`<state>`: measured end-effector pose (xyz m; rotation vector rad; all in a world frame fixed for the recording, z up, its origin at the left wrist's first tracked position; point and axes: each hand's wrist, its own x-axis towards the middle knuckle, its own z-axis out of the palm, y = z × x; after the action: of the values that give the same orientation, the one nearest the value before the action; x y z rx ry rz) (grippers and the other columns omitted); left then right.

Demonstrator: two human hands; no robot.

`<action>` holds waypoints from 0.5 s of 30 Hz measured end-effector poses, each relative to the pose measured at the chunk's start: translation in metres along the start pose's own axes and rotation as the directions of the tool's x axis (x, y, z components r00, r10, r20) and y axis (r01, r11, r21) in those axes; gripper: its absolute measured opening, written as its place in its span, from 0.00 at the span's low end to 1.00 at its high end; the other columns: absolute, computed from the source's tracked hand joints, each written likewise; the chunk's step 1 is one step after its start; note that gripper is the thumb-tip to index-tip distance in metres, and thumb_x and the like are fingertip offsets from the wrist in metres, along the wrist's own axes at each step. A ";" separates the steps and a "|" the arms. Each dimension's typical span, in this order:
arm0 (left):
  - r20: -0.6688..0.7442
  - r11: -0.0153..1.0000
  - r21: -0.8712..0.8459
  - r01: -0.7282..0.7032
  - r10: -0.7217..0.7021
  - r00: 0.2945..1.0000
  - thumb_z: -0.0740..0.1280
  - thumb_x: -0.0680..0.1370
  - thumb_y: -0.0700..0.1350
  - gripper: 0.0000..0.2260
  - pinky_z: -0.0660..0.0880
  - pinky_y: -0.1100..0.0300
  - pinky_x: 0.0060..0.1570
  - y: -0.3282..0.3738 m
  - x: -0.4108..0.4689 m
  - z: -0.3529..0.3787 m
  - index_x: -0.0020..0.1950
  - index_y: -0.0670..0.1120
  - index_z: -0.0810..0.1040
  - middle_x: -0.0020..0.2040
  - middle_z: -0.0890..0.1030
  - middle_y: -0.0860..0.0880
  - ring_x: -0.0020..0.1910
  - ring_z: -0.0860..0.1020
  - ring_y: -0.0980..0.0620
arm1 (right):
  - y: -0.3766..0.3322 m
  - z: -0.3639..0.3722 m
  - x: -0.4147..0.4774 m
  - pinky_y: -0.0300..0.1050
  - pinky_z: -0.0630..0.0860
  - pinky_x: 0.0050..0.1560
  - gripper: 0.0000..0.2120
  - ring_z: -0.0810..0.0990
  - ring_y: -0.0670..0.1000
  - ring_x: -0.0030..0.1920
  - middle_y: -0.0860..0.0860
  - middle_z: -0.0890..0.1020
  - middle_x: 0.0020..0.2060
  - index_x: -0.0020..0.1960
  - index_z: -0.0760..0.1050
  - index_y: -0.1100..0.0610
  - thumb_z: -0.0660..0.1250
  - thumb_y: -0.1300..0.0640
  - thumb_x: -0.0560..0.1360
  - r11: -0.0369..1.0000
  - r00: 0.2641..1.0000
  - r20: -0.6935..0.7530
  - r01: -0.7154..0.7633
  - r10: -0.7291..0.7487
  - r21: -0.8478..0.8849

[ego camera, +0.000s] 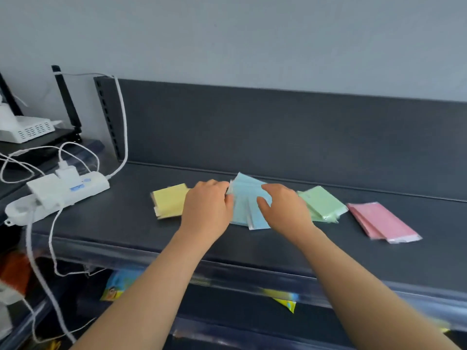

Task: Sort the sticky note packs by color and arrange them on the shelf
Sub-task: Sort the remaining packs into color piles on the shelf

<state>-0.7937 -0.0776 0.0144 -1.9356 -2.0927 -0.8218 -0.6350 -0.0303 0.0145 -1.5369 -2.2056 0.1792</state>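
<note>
Four colour groups of sticky note packs lie in a row on the dark shelf (278,251). Yellow packs (168,200) sit at the left, fanned blue packs (244,198) in the middle, green packs (322,203) to their right, and pink packs (381,221) farthest right. My left hand (207,210) rests on the left edge of the blue packs, its fingertips pinching their top corner. On the right side of the blue packs lies my right hand (283,209), fingers spread and touching them. Both hands hide part of the blue pile.
A white power strip (63,192) with plugs and cables lies on the shelf's left end. A white device (27,128) stands on a neighbouring shelf at far left. The shelf's back panel (278,127) rises behind the packs. Colourful items show on the lower shelf.
</note>
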 end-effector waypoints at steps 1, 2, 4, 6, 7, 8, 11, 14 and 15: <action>0.006 1.000 -0.012 -0.025 0.025 1.000 0.59 0.81 0.47 0.13 0.73 0.51 0.51 0.012 -0.001 0.003 0.59 0.45 0.79 0.54 0.81 0.48 0.52 0.76 0.45 | 0.011 -0.006 -0.007 0.47 0.73 0.53 0.15 0.76 0.56 0.57 0.53 0.78 0.60 0.62 0.74 0.58 0.58 0.53 0.80 1.000 1.000 -0.016 -0.022 0.023 0.010; 0.019 0.999 -0.022 -0.046 0.047 0.999 0.59 0.81 0.47 0.13 0.73 0.50 0.51 0.024 -0.003 0.006 0.58 0.44 0.79 0.54 0.81 0.47 0.52 0.76 0.45 | 0.021 -0.011 -0.013 0.47 0.73 0.51 0.14 0.77 0.56 0.56 0.53 0.79 0.58 0.61 0.74 0.59 0.58 0.54 0.79 0.999 0.998 -0.037 -0.040 0.041 0.020; 0.032 0.995 -0.047 -0.088 0.090 0.995 0.59 0.81 0.47 0.13 0.73 0.51 0.51 0.051 -0.005 0.014 0.58 0.44 0.80 0.55 0.81 0.47 0.53 0.76 0.44 | 0.045 -0.025 -0.027 0.48 0.74 0.50 0.14 0.77 0.56 0.54 0.54 0.80 0.57 0.59 0.75 0.59 0.59 0.54 0.79 0.997 0.995 -0.070 -0.076 0.077 0.018; 0.033 0.988 -0.069 -0.136 0.138 0.990 0.59 0.81 0.47 0.12 0.71 0.53 0.50 0.080 -0.008 0.023 0.55 0.45 0.80 0.53 0.82 0.48 0.52 0.76 0.46 | 0.069 -0.041 -0.042 0.49 0.75 0.52 0.14 0.78 0.57 0.56 0.53 0.79 0.59 0.61 0.75 0.59 0.59 0.54 0.79 0.993 0.990 -0.083 -0.118 0.118 0.001; 0.035 0.984 -0.078 -0.159 0.162 0.986 0.59 0.81 0.48 0.12 0.71 0.54 0.49 0.095 -0.009 0.028 0.54 0.45 0.80 0.51 0.82 0.49 0.51 0.76 0.46 | 0.082 -0.049 -0.050 0.49 0.75 0.52 0.14 0.78 0.57 0.56 0.53 0.79 0.59 0.61 0.75 0.59 0.59 0.54 0.79 0.991 0.987 -0.087 -0.136 0.136 0.003; 0.036 0.980 -0.097 -0.175 0.180 0.983 0.59 0.80 0.48 0.11 0.71 0.54 0.48 0.111 -0.011 0.033 0.53 0.45 0.80 0.50 0.82 0.49 0.50 0.76 0.46 | 0.096 -0.057 -0.058 0.48 0.74 0.49 0.12 0.77 0.58 0.55 0.53 0.79 0.57 0.58 0.76 0.59 0.58 0.55 0.79 0.989 0.984 -0.101 -0.146 0.146 0.015; 0.049 0.966 -0.148 -0.210 0.219 0.974 0.60 0.80 0.47 0.12 0.73 0.51 0.51 0.165 -0.017 0.047 0.56 0.45 0.81 0.52 0.82 0.47 0.52 0.77 0.44 | 0.143 -0.082 -0.083 0.45 0.70 0.39 0.09 0.77 0.56 0.49 0.51 0.78 0.45 0.45 0.74 0.58 0.57 0.56 0.79 0.977 0.968 -0.138 -0.212 0.209 -0.003; 0.051 0.949 -0.190 -0.250 0.263 0.963 0.61 0.79 0.46 0.10 0.72 0.52 0.48 0.225 -0.027 0.063 0.54 0.45 0.81 0.49 0.83 0.47 0.49 0.77 0.44 | 0.194 -0.114 -0.109 0.48 0.73 0.49 0.13 0.77 0.57 0.55 0.53 0.79 0.56 0.57 0.76 0.59 0.58 0.55 0.79 0.962 0.955 -0.144 -0.267 0.258 -0.053; 0.055 0.945 -0.200 -0.260 0.275 0.960 0.61 0.79 0.45 0.10 0.72 0.52 0.46 0.245 -0.030 0.069 0.52 0.44 0.81 0.47 0.82 0.47 0.47 0.77 0.44 | 0.211 -0.125 -0.119 0.49 0.74 0.52 0.14 0.77 0.58 0.56 0.54 0.79 0.58 0.59 0.75 0.60 0.58 0.54 0.79 0.955 0.950 -0.144 -0.290 0.279 -0.064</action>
<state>-0.5377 -0.0684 0.0099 -2.3261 -1.7896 -0.9254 -0.3668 -0.0780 0.0184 -1.8549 -1.9033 0.0684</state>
